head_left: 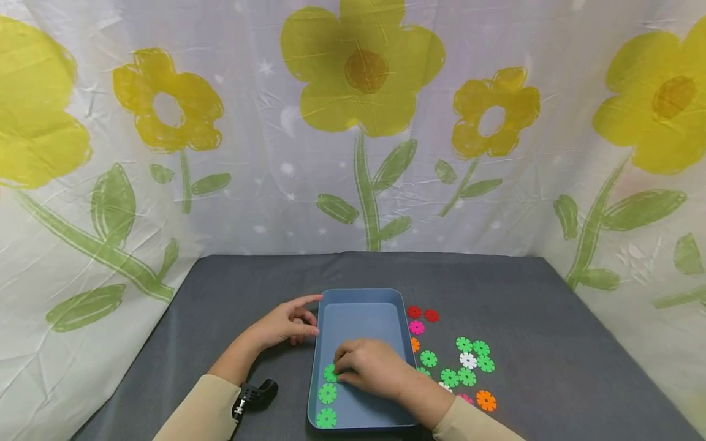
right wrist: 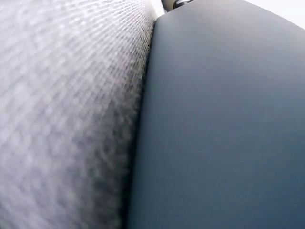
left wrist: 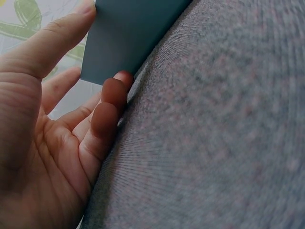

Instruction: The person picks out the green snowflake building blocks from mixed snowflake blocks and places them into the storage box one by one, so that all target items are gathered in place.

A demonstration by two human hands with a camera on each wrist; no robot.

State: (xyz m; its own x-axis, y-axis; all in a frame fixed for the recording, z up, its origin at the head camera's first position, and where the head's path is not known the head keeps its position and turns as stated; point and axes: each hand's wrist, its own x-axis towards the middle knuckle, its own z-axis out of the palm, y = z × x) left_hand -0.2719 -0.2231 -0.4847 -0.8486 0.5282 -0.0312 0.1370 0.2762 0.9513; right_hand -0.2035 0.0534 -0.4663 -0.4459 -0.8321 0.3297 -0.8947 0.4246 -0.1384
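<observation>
A blue-grey rectangular tray lies on the dark cloth. Along its left side, two green notched plastic discs form a column. At the top of that column my right hand reaches in and pinches another green notched disc by its right edge. My left hand rests beside the tray, index fingertip and thumb touching its left rim, other fingers loosely bent. The left wrist view shows that hand against the tray's outer wall. In the right wrist view only the tray wall and cloth appear; the hand is hidden.
Right of the tray lie loose discs: red, pink, orange, white and several green. My right forearm covers part of them. A black wrist device hangs at my left sleeve. A flower-printed curtain stands behind the table.
</observation>
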